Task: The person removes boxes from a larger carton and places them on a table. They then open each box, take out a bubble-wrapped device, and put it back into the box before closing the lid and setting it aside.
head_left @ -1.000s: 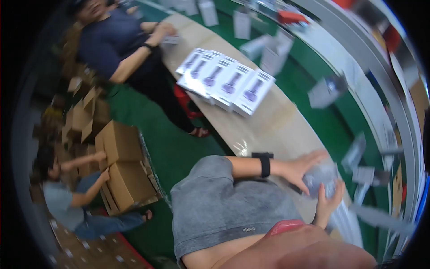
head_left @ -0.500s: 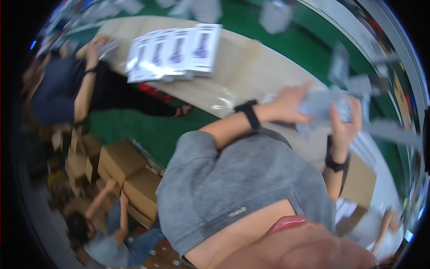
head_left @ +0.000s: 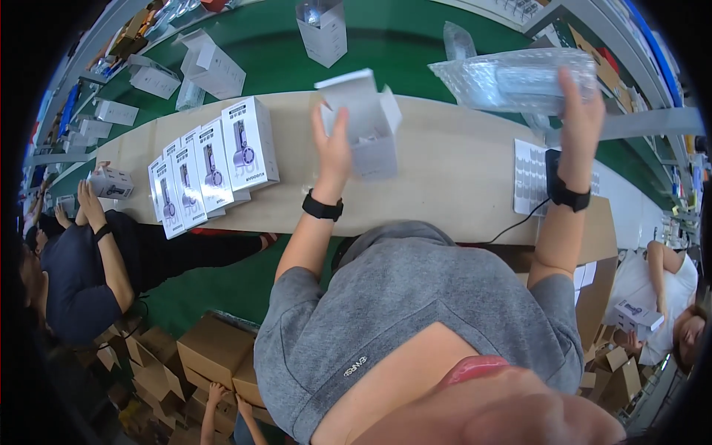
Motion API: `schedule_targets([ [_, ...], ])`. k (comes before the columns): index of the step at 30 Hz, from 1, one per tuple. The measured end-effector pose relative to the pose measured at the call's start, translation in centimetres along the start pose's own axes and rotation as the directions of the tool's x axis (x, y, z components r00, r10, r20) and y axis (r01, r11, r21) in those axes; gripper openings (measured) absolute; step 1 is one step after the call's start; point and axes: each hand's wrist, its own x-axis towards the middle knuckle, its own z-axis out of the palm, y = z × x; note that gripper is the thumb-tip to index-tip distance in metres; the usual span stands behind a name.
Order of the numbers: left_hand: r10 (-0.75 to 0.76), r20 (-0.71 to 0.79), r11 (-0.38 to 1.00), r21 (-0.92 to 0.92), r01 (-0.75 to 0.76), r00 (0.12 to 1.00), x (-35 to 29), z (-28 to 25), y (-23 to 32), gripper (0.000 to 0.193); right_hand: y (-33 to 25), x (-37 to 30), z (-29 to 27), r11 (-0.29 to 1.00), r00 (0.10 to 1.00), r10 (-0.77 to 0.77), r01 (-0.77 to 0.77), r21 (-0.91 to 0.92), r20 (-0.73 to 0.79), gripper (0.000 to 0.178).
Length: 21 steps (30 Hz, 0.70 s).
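My left hand (head_left: 334,148) grips the near left wall of a white carton (head_left: 377,148) over the table, its top flaps up and its mouth open. Some small pale thing shows inside the carton but is too unclear to name. Out to the right, my right hand (head_left: 582,111) is closed on one end of a bubble-wrap pouch (head_left: 512,78). A bluish, long shape lies within the clear wrap; its kind cannot be made out. The pouch is held above the far edge of the table, beside the green belt.
Printed white boxes (head_left: 215,167) stand in rows left on the beige table (head_left: 437,178). Open white cartons (head_left: 213,68) sit on the green belt (head_left: 400,44) beyond. A label sheet (head_left: 528,174) lies right. Co-workers (head_left: 81,259) are at both sides; brown cartons (head_left: 211,345) are behind.
Both hands were together at the right around a clear, blurred item. Now they are apart: my left hand has moved left and holds the white carton, my right has swung outward with the pouch.
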Motion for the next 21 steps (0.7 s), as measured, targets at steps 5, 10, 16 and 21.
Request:
schedule_targets([
  [5,0.238,-0.226,0.971,0.039,-0.235,0.945,7.8,2.5,0.4,0.044,10.6,4.0,8.4,0.704,0.845,-0.534,0.459,-0.543,0.022,0.036],
  [10,0.382,-0.114,0.894,0.298,-0.335,0.917,15.6,6.7,-3.2,0.056,18.6,4.2,17.0,0.621,0.87,-0.38,0.492,-0.61,0.315,0.043],
  [16,0.405,-0.13,0.832,0.463,-0.306,0.905,19.1,5.0,-6.6,0.069,20.2,-1.3,19.4,0.51,0.734,-0.051,0.602,-0.615,0.677,0.037],
  [21,0.509,-0.014,0.744,0.51,-0.432,0.86,14.0,5.0,-2.8,0.073,14.7,-4.7,14.3,0.593,0.735,-0.29,0.641,-0.488,0.612,0.034],
])
